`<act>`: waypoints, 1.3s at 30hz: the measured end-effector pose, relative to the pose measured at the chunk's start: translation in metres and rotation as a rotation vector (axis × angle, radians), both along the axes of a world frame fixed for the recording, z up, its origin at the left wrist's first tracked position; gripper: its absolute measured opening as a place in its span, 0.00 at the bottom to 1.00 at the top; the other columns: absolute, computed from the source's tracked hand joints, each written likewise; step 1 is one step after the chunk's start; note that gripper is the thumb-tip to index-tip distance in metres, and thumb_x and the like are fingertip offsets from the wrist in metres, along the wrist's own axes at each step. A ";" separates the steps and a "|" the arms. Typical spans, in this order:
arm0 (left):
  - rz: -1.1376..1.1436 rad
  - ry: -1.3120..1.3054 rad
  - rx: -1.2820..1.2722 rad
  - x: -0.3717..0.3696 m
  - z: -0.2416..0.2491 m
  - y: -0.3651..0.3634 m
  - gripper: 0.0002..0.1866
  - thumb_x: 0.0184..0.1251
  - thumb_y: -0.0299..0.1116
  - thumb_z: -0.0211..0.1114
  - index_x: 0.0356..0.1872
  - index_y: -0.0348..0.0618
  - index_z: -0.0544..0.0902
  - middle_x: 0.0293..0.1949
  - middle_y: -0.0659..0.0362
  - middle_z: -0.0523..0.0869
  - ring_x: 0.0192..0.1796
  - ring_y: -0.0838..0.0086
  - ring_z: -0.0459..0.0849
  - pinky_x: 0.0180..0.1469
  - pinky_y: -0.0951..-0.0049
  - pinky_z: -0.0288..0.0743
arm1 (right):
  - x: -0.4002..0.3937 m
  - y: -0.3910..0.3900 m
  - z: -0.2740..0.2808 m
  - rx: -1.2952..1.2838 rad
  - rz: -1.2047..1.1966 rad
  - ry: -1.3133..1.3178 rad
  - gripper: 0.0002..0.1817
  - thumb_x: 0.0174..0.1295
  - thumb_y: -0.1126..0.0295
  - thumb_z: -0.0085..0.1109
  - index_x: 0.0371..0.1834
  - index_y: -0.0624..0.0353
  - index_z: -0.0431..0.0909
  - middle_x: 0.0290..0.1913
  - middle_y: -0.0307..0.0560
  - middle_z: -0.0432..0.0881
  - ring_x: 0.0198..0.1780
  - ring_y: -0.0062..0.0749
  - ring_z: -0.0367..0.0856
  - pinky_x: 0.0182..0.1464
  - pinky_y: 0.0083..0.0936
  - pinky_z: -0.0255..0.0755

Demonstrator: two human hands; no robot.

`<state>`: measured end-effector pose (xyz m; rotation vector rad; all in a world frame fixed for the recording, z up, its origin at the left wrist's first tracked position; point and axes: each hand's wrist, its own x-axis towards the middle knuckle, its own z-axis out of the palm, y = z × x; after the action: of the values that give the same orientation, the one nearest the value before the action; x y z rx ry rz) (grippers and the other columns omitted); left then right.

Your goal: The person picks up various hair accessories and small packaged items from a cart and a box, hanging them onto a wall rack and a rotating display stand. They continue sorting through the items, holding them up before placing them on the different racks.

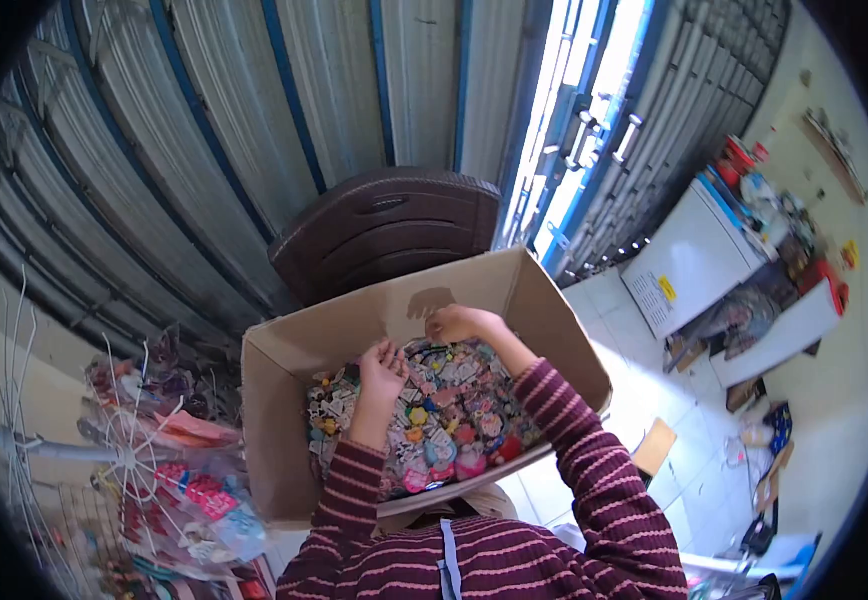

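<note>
A large open cardboard box (284, 440) stands right in front of me. Inside it lies a thick layer of small colourful trinkets (444, 405), many on pale cards, with yellow flower shapes and pink round pieces among them. My left hand (382, 375) is over the left-middle of the box with its fingers curled together. Near the far wall of the box, my right hand (464, 325) is closed with its fingertips bunched, pointing toward the left hand. What the fingers of either hand hold is too small to make out.
A brown plastic chair (389, 225) is behind the box, against a corrugated metal shutter (244, 90). To the left are wire racks (129, 455) and bagged goods (209, 500). At right stand a white cabinet (689, 265) with items on top and a loose cardboard piece (654, 447) on the tiles.
</note>
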<state>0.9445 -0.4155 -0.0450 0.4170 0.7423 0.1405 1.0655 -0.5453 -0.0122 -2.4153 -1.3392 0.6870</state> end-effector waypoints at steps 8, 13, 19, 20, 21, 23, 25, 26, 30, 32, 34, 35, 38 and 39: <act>-0.084 0.457 0.127 0.012 -0.124 0.002 0.17 0.55 0.41 0.50 0.46 0.53 0.70 0.49 0.65 0.69 0.51 0.71 0.64 0.46 0.68 0.56 | 0.029 0.015 -0.184 0.270 -0.245 0.474 0.10 0.43 0.70 0.50 0.29 0.60 0.76 0.35 0.54 0.76 0.40 0.44 0.73 0.41 0.33 0.65; -0.267 0.315 0.369 0.000 -0.131 -0.007 0.22 0.56 0.45 0.50 0.53 0.55 0.65 0.57 0.66 0.61 0.54 0.68 0.59 0.52 0.66 0.48 | -0.003 -0.009 -0.239 0.466 -0.433 0.163 0.11 0.40 0.75 0.51 0.31 0.63 0.73 0.47 0.60 0.68 0.47 0.49 0.68 0.47 0.36 0.64; -0.396 0.337 0.438 0.008 -0.140 -0.015 0.24 0.55 0.44 0.54 0.54 0.53 0.64 0.48 0.67 0.69 0.53 0.75 0.64 0.52 0.69 0.52 | -0.012 -0.008 -0.245 0.207 -0.464 0.237 0.14 0.41 0.76 0.52 0.36 0.62 0.73 0.49 0.59 0.63 0.47 0.50 0.66 0.46 0.38 0.65; -0.454 0.348 0.456 0.008 -0.141 -0.016 0.22 0.57 0.43 0.51 0.54 0.54 0.65 0.51 0.65 0.67 0.55 0.74 0.61 0.53 0.67 0.50 | -0.011 -0.008 -0.240 0.206 -0.465 0.242 0.14 0.41 0.76 0.52 0.36 0.62 0.73 0.49 0.59 0.63 0.47 0.50 0.66 0.46 0.38 0.65; -0.512 0.360 0.472 0.006 -0.141 -0.018 0.21 0.59 0.43 0.48 0.54 0.54 0.65 0.54 0.63 0.65 0.57 0.72 0.58 0.55 0.66 0.49 | -0.011 -0.009 -0.236 0.239 -0.463 0.252 0.14 0.38 0.77 0.52 0.33 0.62 0.74 0.46 0.61 0.66 0.47 0.50 0.67 0.47 0.38 0.64; -0.515 0.324 0.485 0.004 -0.138 -0.018 0.20 0.58 0.40 0.48 0.53 0.52 0.66 0.54 0.63 0.65 0.57 0.72 0.58 0.55 0.68 0.49 | -0.006 -0.009 -0.226 0.272 -0.456 0.264 0.13 0.35 0.78 0.52 0.30 0.61 0.75 0.42 0.62 0.70 0.46 0.51 0.68 0.47 0.38 0.63; -0.513 0.284 0.502 -0.002 -0.137 -0.018 0.20 0.58 0.38 0.48 0.53 0.50 0.66 0.55 0.63 0.65 0.58 0.73 0.59 0.56 0.69 0.49 | 0.008 -0.009 -0.209 0.299 -0.358 0.432 0.11 0.35 0.77 0.52 0.26 0.58 0.76 0.32 0.55 0.75 0.42 0.48 0.70 0.46 0.37 0.63; -0.473 0.215 0.508 -0.004 -0.138 -0.019 0.19 0.58 0.36 0.50 0.51 0.47 0.67 0.52 0.63 0.67 0.55 0.74 0.61 0.54 0.70 0.51 | 0.010 -0.008 -0.202 0.300 -0.351 0.431 0.11 0.35 0.77 0.52 0.26 0.58 0.76 0.32 0.55 0.75 0.42 0.48 0.70 0.46 0.37 0.63; -0.310 0.091 0.433 -0.006 -0.127 -0.022 0.17 0.57 0.29 0.51 0.49 0.41 0.68 0.47 0.62 0.72 0.50 0.76 0.68 0.52 0.76 0.58 | 0.017 0.000 -0.185 0.463 -0.274 0.108 0.14 0.35 0.78 0.51 0.29 0.53 0.76 0.34 0.54 0.74 0.39 0.52 0.70 0.39 0.37 0.67; -0.275 0.016 0.403 -0.015 -0.125 -0.022 0.17 0.57 0.28 0.51 0.49 0.41 0.68 0.46 0.62 0.73 0.49 0.76 0.69 0.51 0.76 0.60 | 0.019 0.003 -0.177 0.494 -0.254 0.129 0.13 0.36 0.78 0.51 0.29 0.56 0.76 0.32 0.56 0.74 0.37 0.54 0.71 0.39 0.38 0.67; -0.269 -0.006 0.469 -0.019 -0.091 -0.019 0.18 0.56 0.26 0.52 0.49 0.40 0.68 0.44 0.61 0.73 0.47 0.76 0.71 0.51 0.76 0.62 | 0.019 0.006 -0.134 0.225 -0.280 -0.047 0.12 0.38 0.77 0.49 0.30 0.60 0.76 0.29 0.58 0.75 0.36 0.51 0.72 0.41 0.38 0.65; -0.256 -0.019 0.473 -0.022 -0.075 -0.020 0.18 0.56 0.26 0.52 0.49 0.40 0.68 0.44 0.61 0.73 0.47 0.76 0.71 0.51 0.76 0.62 | 0.019 0.005 -0.106 0.228 -0.269 -0.061 0.12 0.38 0.77 0.49 0.30 0.60 0.76 0.29 0.58 0.75 0.36 0.51 0.72 0.41 0.38 0.65; -0.137 -0.136 0.494 -0.033 -0.029 -0.019 0.20 0.55 0.22 0.51 0.51 0.38 0.66 0.49 0.60 0.70 0.51 0.78 0.67 0.51 0.78 0.62 | 0.016 0.008 -0.069 0.313 -0.220 0.035 0.12 0.45 0.77 0.47 0.35 0.66 0.73 0.29 0.57 0.75 0.34 0.46 0.74 0.37 0.31 0.68; -0.128 -0.153 0.507 -0.037 -0.011 -0.019 0.20 0.55 0.22 0.51 0.51 0.38 0.66 0.49 0.60 0.70 0.51 0.78 0.67 0.51 0.78 0.62 | 0.013 0.011 -0.059 0.327 -0.212 0.018 0.12 0.45 0.77 0.47 0.35 0.66 0.73 0.29 0.57 0.75 0.34 0.46 0.74 0.37 0.31 0.68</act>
<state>0.9079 -0.4348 -0.0559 0.9243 0.5211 0.2385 1.0788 -0.5338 -0.0715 -2.2357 -1.0716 0.3983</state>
